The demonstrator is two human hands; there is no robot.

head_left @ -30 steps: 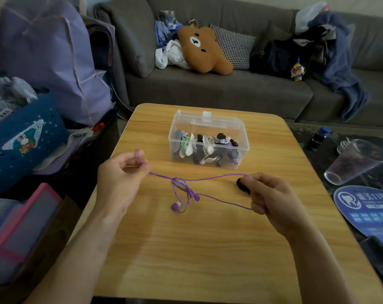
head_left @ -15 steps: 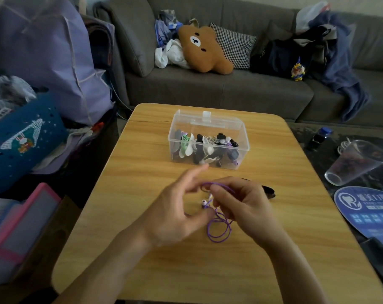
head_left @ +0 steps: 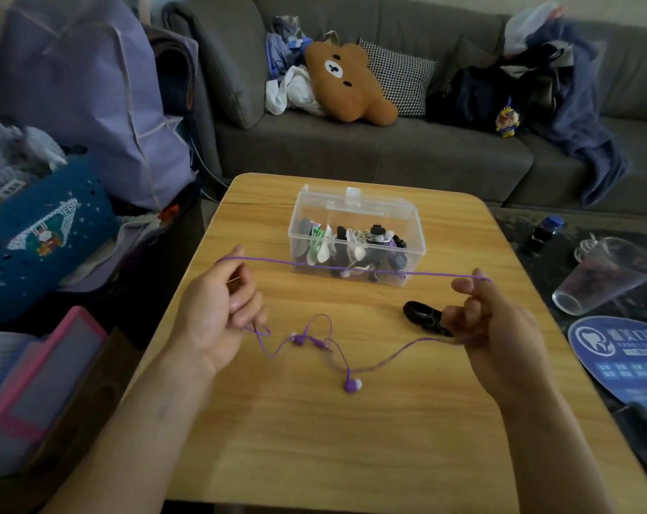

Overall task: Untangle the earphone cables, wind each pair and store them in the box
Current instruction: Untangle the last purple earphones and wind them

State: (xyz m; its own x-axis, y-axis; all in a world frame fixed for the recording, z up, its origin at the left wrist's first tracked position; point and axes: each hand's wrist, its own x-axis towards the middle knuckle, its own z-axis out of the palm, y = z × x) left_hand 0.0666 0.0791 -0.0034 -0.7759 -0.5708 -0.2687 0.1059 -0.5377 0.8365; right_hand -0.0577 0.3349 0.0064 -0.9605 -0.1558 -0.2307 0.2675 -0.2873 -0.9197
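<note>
A purple earphone cable is stretched taut between my two hands, just in front of the clear plastic box. My left hand grips one end of it with curled fingers. My right hand pinches the other end, and a slack length runs back from it across the wooden table. That slack part carries the two purple earbuds, which lie on the table between my hands. The box stands open and holds several wound earphones. A small black object lies on the table touching my right fingers.
A grey sofa with a brown bear cushion stands behind the table. A clear plastic cup, a dark bottle and a blue round fan lie to the right. Bags and a pink-edged tablet crowd the left.
My hands were close together over a small purple loop half a second ago. They have now pulled wide apart, drawing the cable straight, and the earbuds dropped onto the table.
</note>
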